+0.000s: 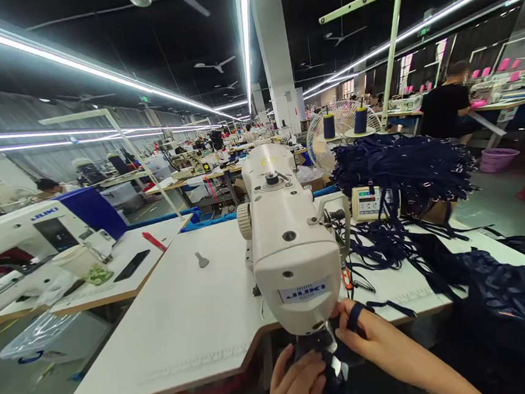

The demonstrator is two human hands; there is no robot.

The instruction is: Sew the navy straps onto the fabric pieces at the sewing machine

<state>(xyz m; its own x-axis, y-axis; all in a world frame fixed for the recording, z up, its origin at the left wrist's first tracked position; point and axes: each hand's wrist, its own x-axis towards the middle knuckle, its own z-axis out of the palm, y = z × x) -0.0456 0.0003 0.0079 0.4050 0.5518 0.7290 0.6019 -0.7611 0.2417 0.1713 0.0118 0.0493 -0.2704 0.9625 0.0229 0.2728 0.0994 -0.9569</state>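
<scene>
A white sewing machine (pixel 296 243) marked JUKI stands in front of me, its head over a dark work area. My left hand (pixel 299 382) is closed over dark navy fabric (pixel 319 342) just left of and below the needle area, fingers bent and close together. Right of the machine head, my right hand (pixel 354 327) is closed with thumb and fingertips together, and a navy strap (pixel 355 315) loops over its fingers. The machine head and my fingers partly hide the strap's ends and the stitching spot.
Bundled navy straps with metal parts (pixel 402 163) are heaped on the right, beside a control panel (pixel 373 202). Dark fabric (pixel 506 310) hangs at right. A small grey tool (pixel 202 260) lies on the white table (pixel 176 315). Left are a phone (pixel 132 265) and a cup (pixel 82 265). One person (pixel 442 104) stands behind.
</scene>
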